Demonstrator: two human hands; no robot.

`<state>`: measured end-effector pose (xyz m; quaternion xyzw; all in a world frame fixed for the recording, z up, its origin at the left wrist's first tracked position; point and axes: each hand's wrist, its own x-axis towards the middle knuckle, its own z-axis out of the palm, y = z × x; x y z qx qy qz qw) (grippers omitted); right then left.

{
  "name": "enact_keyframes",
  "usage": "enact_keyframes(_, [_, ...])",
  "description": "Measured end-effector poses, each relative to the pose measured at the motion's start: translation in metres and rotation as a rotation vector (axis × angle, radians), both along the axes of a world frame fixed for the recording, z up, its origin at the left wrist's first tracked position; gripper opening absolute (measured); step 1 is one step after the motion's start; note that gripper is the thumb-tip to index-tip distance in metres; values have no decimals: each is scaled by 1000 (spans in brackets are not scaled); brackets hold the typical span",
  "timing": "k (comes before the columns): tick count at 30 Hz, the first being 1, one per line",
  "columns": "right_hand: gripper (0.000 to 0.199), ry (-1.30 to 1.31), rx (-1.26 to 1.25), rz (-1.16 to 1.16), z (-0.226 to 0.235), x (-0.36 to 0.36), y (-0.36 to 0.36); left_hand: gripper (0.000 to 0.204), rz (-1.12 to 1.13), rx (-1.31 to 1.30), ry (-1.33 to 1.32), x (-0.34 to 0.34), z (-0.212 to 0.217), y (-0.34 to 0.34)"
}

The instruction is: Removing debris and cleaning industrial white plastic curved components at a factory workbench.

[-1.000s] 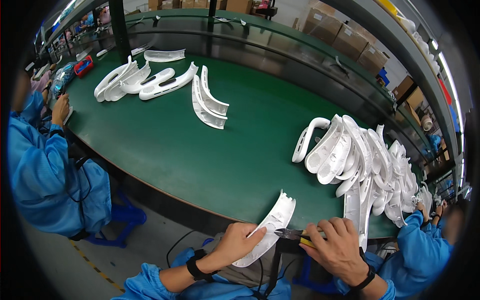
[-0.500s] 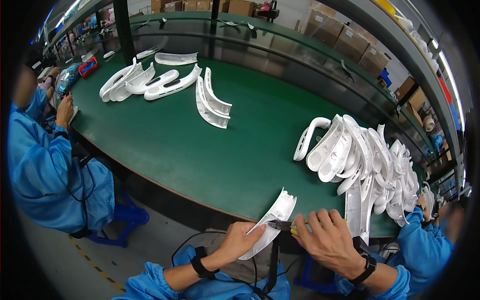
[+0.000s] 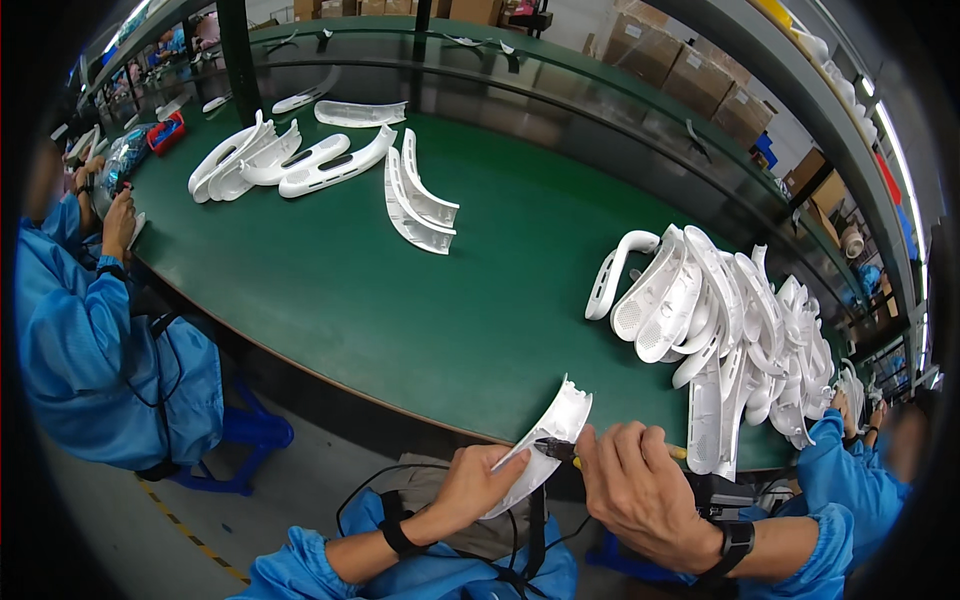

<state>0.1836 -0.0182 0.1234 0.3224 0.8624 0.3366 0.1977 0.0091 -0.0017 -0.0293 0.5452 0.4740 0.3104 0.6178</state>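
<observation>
My left hand [image 3: 478,487] has its fingers clamped on the white shell [image 3: 545,445] at the bench [image 3: 400,310] edge; right hand [image 3: 640,490] grips cutters [image 3: 556,450]. Looks light, stiff, thin plastic, so I'd hold mid-body.

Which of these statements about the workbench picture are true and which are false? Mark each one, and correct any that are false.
1. The left hand holds a curved white plastic part. True.
2. The right hand holds a small cutter with a yellow handle against that part. True.
3. The table top is red. False: it is green.
4. The big pile of white parts lies on the person's left. False: it lies on the right.
5. A person in a blue coat sits at the left end of the table. True.
</observation>
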Motion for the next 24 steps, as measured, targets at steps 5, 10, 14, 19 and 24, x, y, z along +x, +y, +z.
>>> enact_keyframes(5, [32,8,-75,-21,-4,0,3,36,13,-2,13,-5,4,0])
enact_keyframes(10, [26,-54,-78,-132,14,0,-9,34,-69,92,32,7,13,6])
enact_keyframes(14, [29,-34,-177,-98,-7,-12,11,35,26,87,125,-16,4,-1])
enact_keyframes(19, [34,52,-178,-265,0,0,-2,40,-44,88,-9,3,-2,2])
enact_keyframes(24, [26,238,-213,-200,-16,1,10,42,42,46,44,-3,-4,-5])
